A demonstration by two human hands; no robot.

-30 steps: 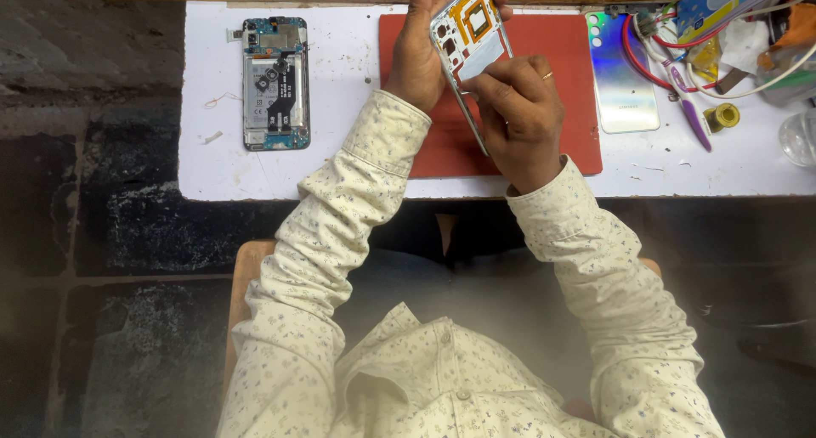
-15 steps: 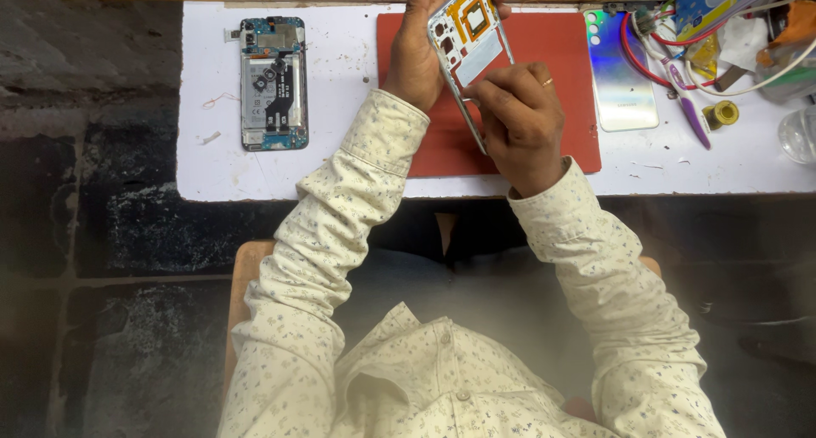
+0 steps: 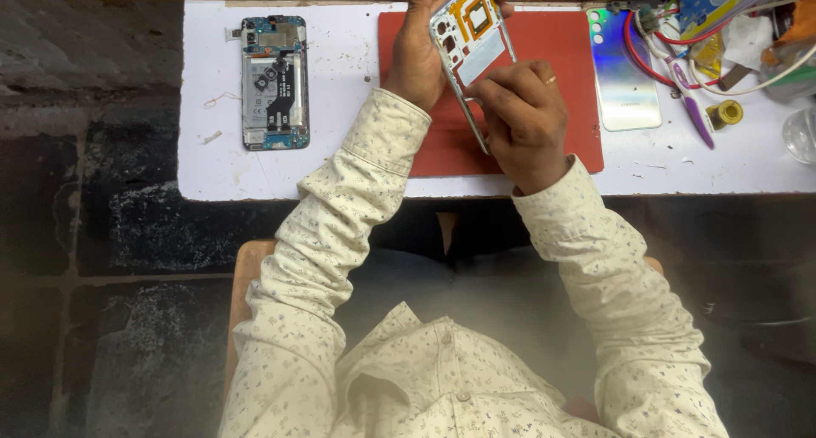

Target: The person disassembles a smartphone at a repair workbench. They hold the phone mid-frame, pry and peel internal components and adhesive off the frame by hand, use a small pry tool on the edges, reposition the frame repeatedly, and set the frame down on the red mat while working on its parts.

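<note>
My left hand (image 3: 418,51) holds a white phone middle frame (image 3: 470,39) tilted up above a red work mat (image 3: 569,73). The frame carries an orange flex part near its top. My right hand (image 3: 523,119) has its fingers curled against the frame's lower edge; whether it pinches a small tool there I cannot tell. An opened phone (image 3: 274,81) with its circuit board and battery exposed lies flat on the white table (image 3: 340,162) to the left, apart from both hands.
A shiny iridescent back cover (image 3: 625,73) lies right of the mat. Further right are red and white cables (image 3: 663,43), a purple-handled tool (image 3: 693,119), a small yellow roll (image 3: 727,113) and a clear container (image 3: 801,136). Dark stone floor lies below the table edge.
My right hand's fingers have shifted slightly along the frame's lower edge. My left hand and the frame stay almost still.
</note>
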